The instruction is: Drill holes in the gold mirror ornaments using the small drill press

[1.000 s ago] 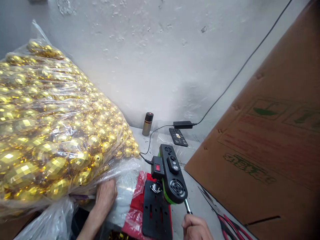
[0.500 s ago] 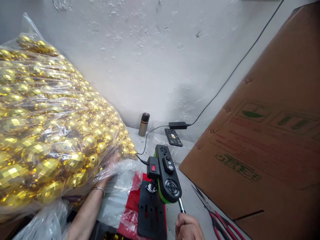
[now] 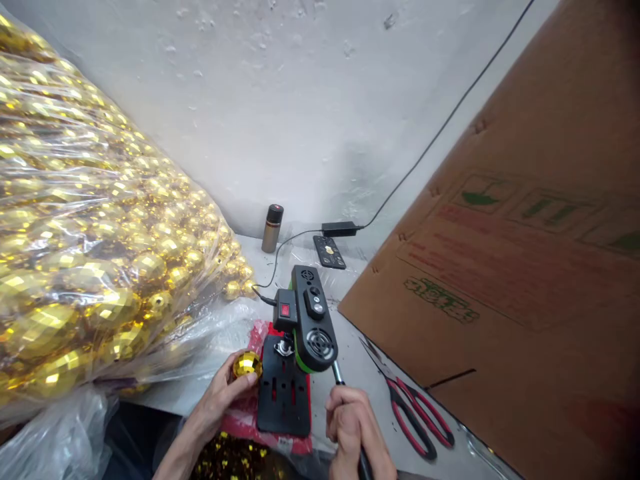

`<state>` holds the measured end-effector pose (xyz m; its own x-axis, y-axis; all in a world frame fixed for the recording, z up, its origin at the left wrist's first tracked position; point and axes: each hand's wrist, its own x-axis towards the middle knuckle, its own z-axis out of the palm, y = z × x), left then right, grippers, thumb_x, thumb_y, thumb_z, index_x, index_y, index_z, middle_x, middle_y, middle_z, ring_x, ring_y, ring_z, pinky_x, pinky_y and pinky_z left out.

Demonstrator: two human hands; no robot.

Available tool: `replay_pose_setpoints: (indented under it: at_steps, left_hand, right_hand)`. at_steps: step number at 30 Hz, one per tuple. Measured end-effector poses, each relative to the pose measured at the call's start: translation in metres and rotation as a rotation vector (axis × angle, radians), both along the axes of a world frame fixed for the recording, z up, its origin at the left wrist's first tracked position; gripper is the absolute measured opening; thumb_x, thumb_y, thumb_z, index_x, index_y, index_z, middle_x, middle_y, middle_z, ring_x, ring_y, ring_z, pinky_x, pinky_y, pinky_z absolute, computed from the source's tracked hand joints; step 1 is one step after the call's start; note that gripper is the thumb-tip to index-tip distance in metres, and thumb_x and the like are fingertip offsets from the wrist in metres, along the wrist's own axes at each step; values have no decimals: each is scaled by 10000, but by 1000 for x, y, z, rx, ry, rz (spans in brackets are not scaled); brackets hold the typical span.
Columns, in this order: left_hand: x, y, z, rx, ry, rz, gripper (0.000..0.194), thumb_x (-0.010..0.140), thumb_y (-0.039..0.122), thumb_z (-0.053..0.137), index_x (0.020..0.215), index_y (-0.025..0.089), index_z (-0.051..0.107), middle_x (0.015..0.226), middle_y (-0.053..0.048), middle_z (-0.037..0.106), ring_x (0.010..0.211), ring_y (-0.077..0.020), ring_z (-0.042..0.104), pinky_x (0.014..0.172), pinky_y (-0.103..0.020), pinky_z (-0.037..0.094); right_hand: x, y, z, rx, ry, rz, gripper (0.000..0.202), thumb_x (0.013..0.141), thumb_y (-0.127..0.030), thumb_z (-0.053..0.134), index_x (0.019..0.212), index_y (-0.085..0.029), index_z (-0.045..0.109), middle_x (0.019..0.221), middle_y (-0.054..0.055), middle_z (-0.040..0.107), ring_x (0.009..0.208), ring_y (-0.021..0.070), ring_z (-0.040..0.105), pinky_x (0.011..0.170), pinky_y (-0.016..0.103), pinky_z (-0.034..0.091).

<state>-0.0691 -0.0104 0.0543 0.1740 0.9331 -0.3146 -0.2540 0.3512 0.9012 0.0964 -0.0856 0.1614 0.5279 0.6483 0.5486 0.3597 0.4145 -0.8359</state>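
My left hand (image 3: 223,393) is closed round a faceted gold ball (image 3: 247,366), left of the machine's slotted black plate (image 3: 284,397). In my right hand (image 3: 353,423) is the dark handle of a metal rod (image 3: 339,372), just below the black and green machine (image 3: 315,320). A small box with a red switch (image 3: 285,310) sits on the machine's left side. Red plastic (image 3: 240,423) lies under the plate. A large clear bag of gold balls (image 3: 100,267) fills the left side.
Red-handled scissors (image 3: 413,413) lie right of my right hand, beside a big cardboard box (image 3: 500,267). Behind the machine are a spray can (image 3: 272,229), a black adapter (image 3: 340,229) with its cable, and a dark phone-like slab (image 3: 329,252). Gold pieces (image 3: 235,459) show at the bottom.
My left hand has come out of the clear bag with a gold ball and moved right, near the black plate. My right hand stays at the rod. The whole view has shifted.
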Motion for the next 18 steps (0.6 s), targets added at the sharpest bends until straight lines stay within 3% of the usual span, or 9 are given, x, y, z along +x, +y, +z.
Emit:
replay_pose_setpoints:
  at_steps: [3, 5, 9, 13, 18]
  left_hand:
    - [20, -12, -5, -152, -120, -57, 766, 644, 560, 884, 1280, 224, 620, 1117, -69, 732, 915, -217, 718, 715, -280, 556]
    - [29, -14, -7, -184, -123, -73, 751, 650, 589, 862, 1251, 215, 611, 1004, -47, 726, 821, -189, 715, 620, -238, 511]
    - [37, -9, -9, -114, 57, -63, 776, 700, 690, 798, 1258, 204, 566, 698, 43, 646, 582, -142, 631, 453, -190, 380]
    - [43, -4, -14, -57, 231, -91, 874, 751, 825, 671, 1333, 193, 508, 451, 131, 502, 340, -104, 457, 356, -171, 252]
    - [50, -2, -29, -27, 318, -75, 1071, 670, 964, 565, 1344, 133, 518, 296, 146, 416, 237, -114, 358, 301, -175, 204]
  right_hand:
    - [5, -1, -4, 7, -41, 30, 363, 1095, -238, 436, 746, -220, 532, 753, -20, 531, 605, 113, 468, 610, 274, 363]
    - [7, -2, -5, 19, -54, 39, 355, 1089, -216, 440, 744, -221, 521, 756, -20, 550, 625, 114, 497, 625, 271, 381]
    - [7, -2, -6, 33, -41, 53, 341, 1081, -193, 446, 749, -224, 519, 756, -17, 558, 666, 120, 526, 646, 267, 402]
    - [6, -3, -4, 28, -52, 57, 329, 1074, -162, 437, 760, -227, 510, 765, -17, 547, 669, 120, 524, 648, 266, 403]
    - [7, -4, -4, 33, -82, 69, 315, 1066, -140, 433, 772, -225, 506, 770, -11, 544, 667, 122, 539, 652, 267, 427]
